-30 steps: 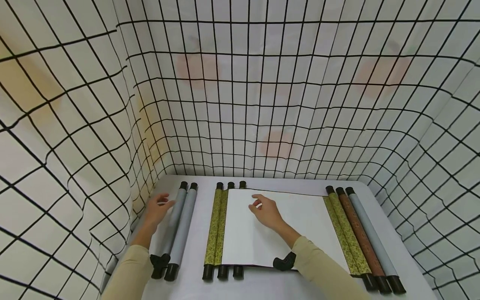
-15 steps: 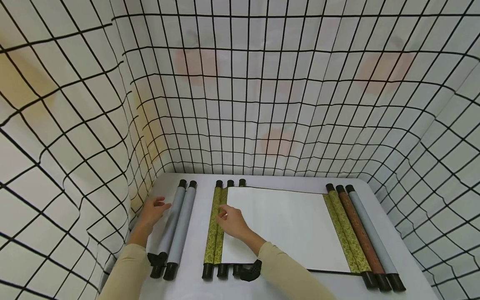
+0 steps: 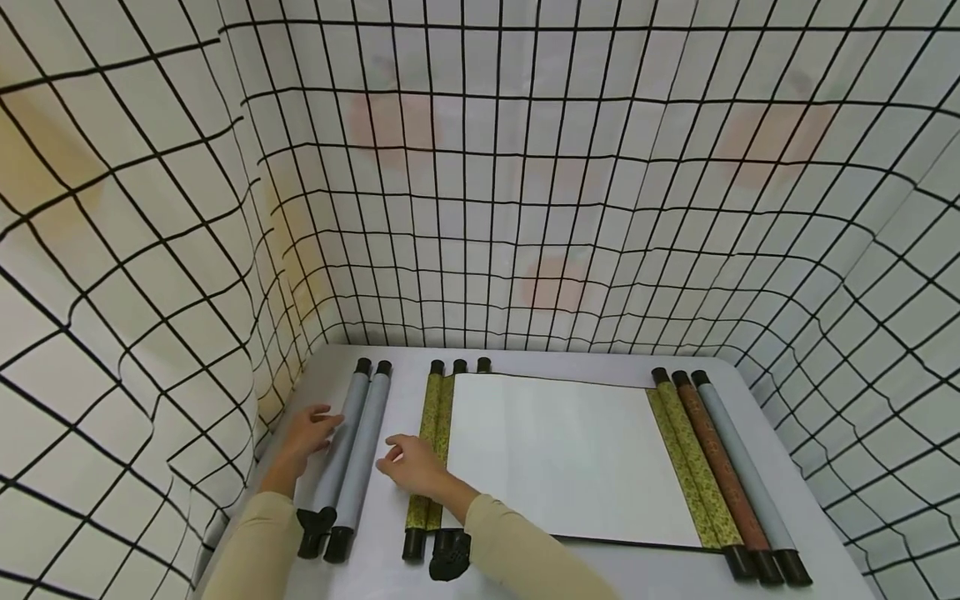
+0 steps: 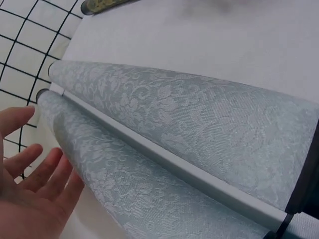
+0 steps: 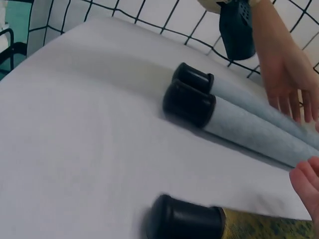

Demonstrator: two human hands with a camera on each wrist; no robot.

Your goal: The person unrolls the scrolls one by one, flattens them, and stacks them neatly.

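Observation:
Two pale blue-grey patterned scroll rolls [image 3: 362,454] with black end caps lie side by side at the left of the white table. My left hand [image 3: 306,435] is beside the outer one, fingers loosely spread along its edge; whether they touch it I cannot tell. In the left wrist view, the rolls' floral brocade [image 4: 164,109] shows, with the hand's palm [image 4: 35,204] holding nothing. My right hand [image 3: 417,465] hovers over the yellow-green rolls [image 3: 426,425], fingertips reaching into the gap before the blue-grey pair, and holds nothing visible.
A white sheet [image 3: 555,458] spreads across the middle between yellow-green strips. At the right lie a yellow-green roll [image 3: 697,467], a reddish-brown roll [image 3: 720,462] and a blue-grey roll [image 3: 744,467]. Black grid netting [image 3: 525,200] encloses the white table [image 3: 637,575].
My right hand has moved left from over the white sheet, past the yellow-green rolls, toward the blue-grey pair. My left hand has shifted slightly toward me. The rolls have stayed in place.

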